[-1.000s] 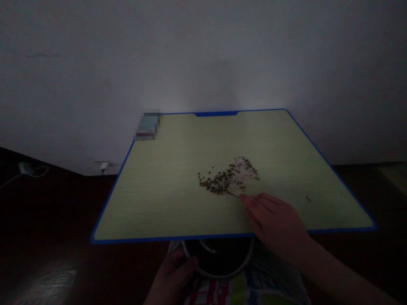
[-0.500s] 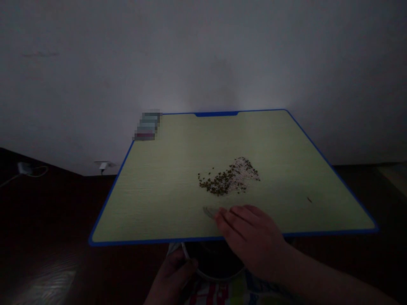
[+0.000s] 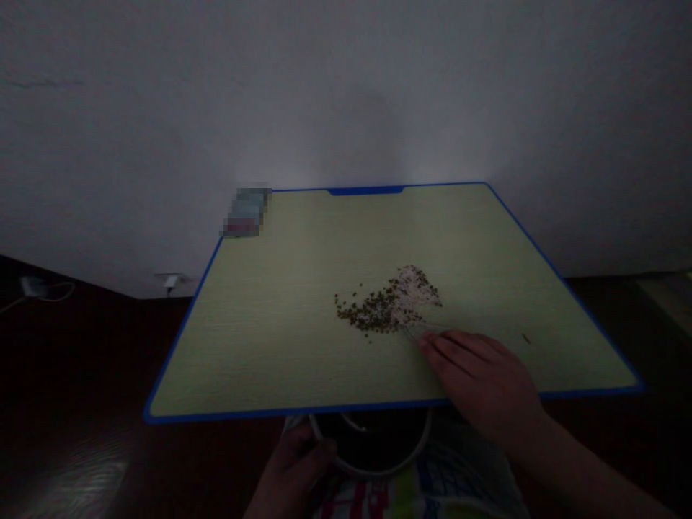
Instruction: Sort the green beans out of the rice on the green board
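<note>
My right hand [image 3: 481, 378] is closed on a pair of thin metal tweezers [image 3: 411, 334]. Their tips point left and reach the near edge of a pile of mixed grains on the pale table [image 3: 270, 346]. White rice-like grains [image 3: 414, 286] make up the pile's right part; small dark green beans [image 3: 367, 313], which look like mung beans, lie mostly on the left. Below the table's near edge, my left hand [image 3: 297, 461] grips the left rim of a round, dark-inside pot or bowl [image 3: 378, 472]. The table covers its far side, and its contents are too dark to make out.
A blue edge [image 3: 281, 413] runs round the table. At the far left corner lies a pixelated flat object [image 3: 246, 213]. One small dark stick-like bit [image 3: 525, 338] rests at right. Behind stands a grey wall [image 3: 346, 94] with a plugged-in charger [image 3: 171, 281].
My right hand drew the tweezers toward the near edge above the pot, then moved back right and forward to the pile. A few beans shifted at its near edge. My left hand stayed put.
</note>
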Available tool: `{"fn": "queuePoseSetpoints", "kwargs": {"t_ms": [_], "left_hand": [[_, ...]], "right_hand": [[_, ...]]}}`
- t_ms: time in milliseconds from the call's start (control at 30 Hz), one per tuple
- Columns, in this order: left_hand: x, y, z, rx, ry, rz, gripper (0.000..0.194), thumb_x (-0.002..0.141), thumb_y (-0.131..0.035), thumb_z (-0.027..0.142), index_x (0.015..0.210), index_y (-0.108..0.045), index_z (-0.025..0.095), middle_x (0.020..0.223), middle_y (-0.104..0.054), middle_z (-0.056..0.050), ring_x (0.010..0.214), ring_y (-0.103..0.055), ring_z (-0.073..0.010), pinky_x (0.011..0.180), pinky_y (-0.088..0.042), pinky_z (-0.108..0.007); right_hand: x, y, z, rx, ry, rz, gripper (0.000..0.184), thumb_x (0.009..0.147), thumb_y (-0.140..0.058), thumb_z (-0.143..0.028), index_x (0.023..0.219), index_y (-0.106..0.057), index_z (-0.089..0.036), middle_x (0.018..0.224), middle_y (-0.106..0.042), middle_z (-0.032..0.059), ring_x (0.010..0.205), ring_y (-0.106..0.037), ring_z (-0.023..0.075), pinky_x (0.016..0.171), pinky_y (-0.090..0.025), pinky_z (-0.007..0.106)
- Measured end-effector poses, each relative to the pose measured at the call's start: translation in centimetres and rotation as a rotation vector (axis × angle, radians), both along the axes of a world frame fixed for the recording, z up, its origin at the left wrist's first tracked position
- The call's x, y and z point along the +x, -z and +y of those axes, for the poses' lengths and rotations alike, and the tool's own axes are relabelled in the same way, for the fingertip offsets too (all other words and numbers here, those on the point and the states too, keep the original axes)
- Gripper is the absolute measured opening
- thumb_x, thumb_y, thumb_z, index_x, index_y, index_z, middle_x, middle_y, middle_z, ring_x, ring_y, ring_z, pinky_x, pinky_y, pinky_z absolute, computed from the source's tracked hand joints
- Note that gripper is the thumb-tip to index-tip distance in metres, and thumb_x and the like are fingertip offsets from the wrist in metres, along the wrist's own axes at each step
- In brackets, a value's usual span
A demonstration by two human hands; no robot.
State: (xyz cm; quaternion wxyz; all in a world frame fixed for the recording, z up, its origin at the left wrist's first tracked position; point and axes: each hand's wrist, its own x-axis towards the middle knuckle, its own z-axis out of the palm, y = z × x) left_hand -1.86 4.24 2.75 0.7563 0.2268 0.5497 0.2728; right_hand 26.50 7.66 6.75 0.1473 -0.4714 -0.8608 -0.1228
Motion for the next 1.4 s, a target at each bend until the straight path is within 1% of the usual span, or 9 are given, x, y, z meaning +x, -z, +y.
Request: {"fn": "queuePoseSetpoints", "kwargs": {"t_ms": [200,300,467,700,967,1100,1167,1267,1400], "left_hand": [[0.2,0.2,-0.3,-0.002,-0.029,-0.006,0.022,0.066,-0.077,0.033,0.084,-0.079,0.021,0.083,-0.080,-0.007,0.082,-0.069,-0.0256,0.086,-0.050,-0.038],[0.4,-0.2,-0.2,0.012,-0.015,-0.019,0.024,0.064,-0.078,0.033,0.084,-0.079,0.020,0.084,-0.080,-0.008,0.080,-0.069,-0.0248,0.083,-0.050,-0.035],[0.5,-0.3,-0.2,-0.032,-0.085,-0.043,0.023,0.061,-0.080,0.033,0.082,-0.079,0.024,0.077,-0.079,-0.004,0.073,-0.069,-0.0227,0.079,-0.052,-0.035],[-0.1,0.2,-0.5,0.009,-0.031,-0.006,0.022,0.065,-0.077,0.033,0.083,-0.079,0.022,0.078,-0.079,-0.004,0.076,-0.069,-0.0237,0.081,-0.051,-0.035],[0.2,-0.5,0.0,0.008,0.023,0.025,0.024,0.068,-0.073,0.032,0.087,-0.078,0.019,0.089,-0.080,-0.008,0.086,-0.070,-0.0266,0.087,-0.050,-0.038],[0.3,-0.7,0.2,0.034,0.003,0.105,0.024,0.065,-0.073,0.030,0.086,-0.078,0.020,0.095,-0.079,-0.009,0.101,-0.066,-0.0287,0.093,-0.047,-0.038],[0.4,-0.8,0.4,0.041,0.018,0.149,0.021,0.064,-0.074,0.031,0.081,-0.078,0.020,0.089,-0.080,-0.008,0.093,-0.068,-0.0289,0.088,-0.049,-0.037],[0.5,-1.2,0.5,0.025,0.008,0.123,0.020,0.063,-0.074,0.030,0.081,-0.079,0.022,0.081,-0.080,-0.004,0.083,-0.069,-0.0259,0.083,-0.049,-0.034],[0.4,-1.3,0.3,-0.018,-0.041,0.129,0.018,0.061,-0.077,0.031,0.078,-0.079,0.024,0.077,-0.079,-0.003,0.075,-0.069,-0.0243,0.074,-0.050,-0.032]], "right_hand": [[1.7,-1.0,0.3,0.011,-0.030,0.015,0.027,0.091,-0.046,-0.013,0.107,-0.067,-0.015,0.102,-0.073,0.0067,0.093,-0.063,0.0218,0.082,-0.049,0.038],[1.5,-1.9,0.8,0.006,-0.051,0.063,0.024,0.091,-0.047,-0.013,0.104,-0.068,-0.014,0.097,-0.074,0.0062,0.088,-0.065,0.0201,0.081,-0.051,0.036],[0.4,-2.8,1.8,0.000,-0.062,0.134,0.021,0.091,-0.049,-0.014,0.100,-0.067,-0.011,0.091,-0.074,0.0066,0.081,-0.066,0.0190,0.080,-0.053,0.035],[-0.1,-2.9,1.0,-0.034,-0.116,0.242,0.017,0.087,-0.054,-0.012,0.096,-0.068,-0.013,0.086,-0.074,0.0057,0.079,-0.066,0.0176,0.079,-0.054,0.034],[1.8,-3.2,0.1,0.020,-0.084,0.165,0.016,0.088,-0.054,-0.012,0.097,-0.067,-0.014,0.091,-0.075,0.0057,0.082,-0.066,0.0178,0.080,-0.053,0.034],[-0.8,-3.5,-0.1,-0.021,-0.220,0.100,0.030,0.094,-0.039,-0.012,0.101,-0.068,-0.014,0.095,-0.074,0.0049,0.086,-0.066,0.0182,0.078,-0.052,0.033],[-2.8,-3.5,0.2,-0.036,-0.249,0.086,0.036,0.095,-0.033,-0.015,0.103,-0.068,-0.012,0.100,-0.074,0.0078,0.088,-0.065,0.0206,0.076,-0.052,0.035],[-5.3,-3.2,1.3,-0.036,-0.235,0.057,0.033,0.091,-0.039,-0.014,0.105,-0.068,-0.009,0.099,-0.073,0.0113,0.087,-0.064,0.0224,0.074,-0.052,0.036],[-6.3,-2.5,2.7,-0.038,-0.185,0.006,0.029,0.086,-0.046,-0.012,0.103,-0.069,-0.008,0.096,-0.073,0.0128,0.085,-0.063,0.0236,0.072,-0.052,0.036]]}}
